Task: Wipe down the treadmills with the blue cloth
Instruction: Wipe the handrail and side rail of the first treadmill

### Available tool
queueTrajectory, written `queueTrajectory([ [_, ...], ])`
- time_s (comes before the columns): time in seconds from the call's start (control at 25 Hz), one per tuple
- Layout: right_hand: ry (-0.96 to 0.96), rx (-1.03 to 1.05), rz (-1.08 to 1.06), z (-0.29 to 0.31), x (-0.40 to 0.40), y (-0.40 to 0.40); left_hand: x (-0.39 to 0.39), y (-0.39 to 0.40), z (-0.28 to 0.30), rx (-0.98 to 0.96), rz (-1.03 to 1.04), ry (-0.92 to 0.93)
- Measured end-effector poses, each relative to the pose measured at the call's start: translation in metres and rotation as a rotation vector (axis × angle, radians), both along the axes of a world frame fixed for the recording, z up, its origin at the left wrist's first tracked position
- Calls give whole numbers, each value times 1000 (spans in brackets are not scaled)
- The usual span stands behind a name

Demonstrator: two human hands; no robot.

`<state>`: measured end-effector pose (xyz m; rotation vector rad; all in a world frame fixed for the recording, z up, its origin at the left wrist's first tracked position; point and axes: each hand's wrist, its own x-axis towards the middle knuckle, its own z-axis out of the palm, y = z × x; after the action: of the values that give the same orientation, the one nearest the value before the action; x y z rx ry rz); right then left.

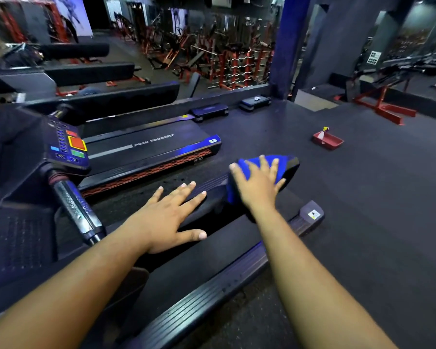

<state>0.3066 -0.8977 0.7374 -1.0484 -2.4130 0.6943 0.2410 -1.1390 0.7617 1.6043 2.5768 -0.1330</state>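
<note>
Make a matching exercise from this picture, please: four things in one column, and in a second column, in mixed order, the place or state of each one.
Things:
1. blue cloth
2. left hand
3. red tray
4. next treadmill

Places or states:
A. on the floor, far to the right
B. flat and open on the dark cover, holding nothing
C. under the right hand, at the end of the near treadmill
D. carries the words PUSH YOURSELF

Pairs: 1-C, 2-B, 3-A, 4-D

Your left hand [166, 217] and right hand [258, 187] are both bare; no gloves, rings or watch show; your forearms are uncovered right to the near edge; short nails.
</note>
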Motion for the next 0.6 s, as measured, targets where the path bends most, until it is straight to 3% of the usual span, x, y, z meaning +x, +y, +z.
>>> queueTrajectory([
  [0.08,16,30,138,-10,15,-42,0,0,-1,4,0,-4],
  [0.16,10,81,178,-11,21,-33,0,1,-1,20,-2,-3],
  [0.28,-17,51,35,2,7,42,0,-1,-2,45,-12,8],
  [0.4,36,-132,-173,13,-3,72,2,-5,-4,68,-8,30],
  [0.48,210,-222,-222,1,-5,27,1,-5,-5,68,-5,26],
  [0.6,400,-242,-115,-32,3,-58,-3,-1,-5,61,-11,-2],
])
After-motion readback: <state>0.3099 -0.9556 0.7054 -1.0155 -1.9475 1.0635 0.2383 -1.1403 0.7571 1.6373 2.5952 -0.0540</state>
